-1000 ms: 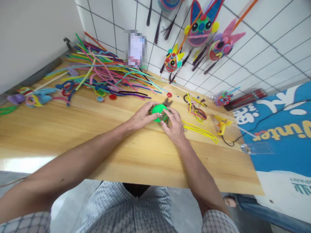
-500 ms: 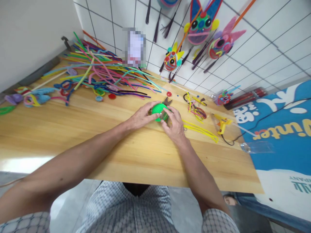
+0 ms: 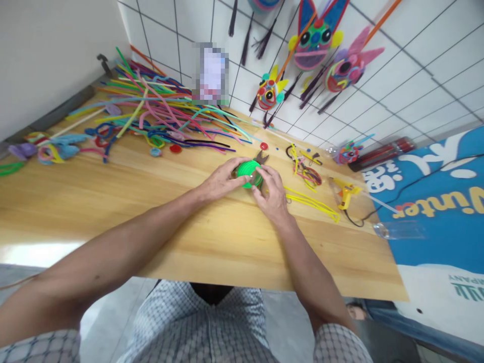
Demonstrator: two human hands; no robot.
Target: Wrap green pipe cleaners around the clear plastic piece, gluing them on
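Head view shows me the round green piece (image 3: pixel 247 169) cupped between the left hand (image 3: pixel 220 180) and right hand (image 3: pixel 274 195), both touching it, no long axis evident, pliers (image 3: pixel 262 158) just beyond.

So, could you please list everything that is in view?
Table: one, tan, centre
Wall: one, white, behind
Coil: one, green, centre
Pliers: one, dark, beyond coil
Sticks: many, multicoloured, heaped far left
Twisted pieces: several, multicoloured, left edge
Discs: two or more, red, far half
Strands: several, yellow, right of coil
Loops: several, multicoloured, right of pliers
Glue gun: one, yellow, table's right
Faces: four or more, multicoloured, before wall
Screen: one, pale, before wall
Case: one, dark red, far right
Panel: one, blue and white, right
Container: one, transparent, on panel
Sleeves: two, checked grey, bottom
Left hand: one, bare, on coil
Right hand: one, bare, on coil
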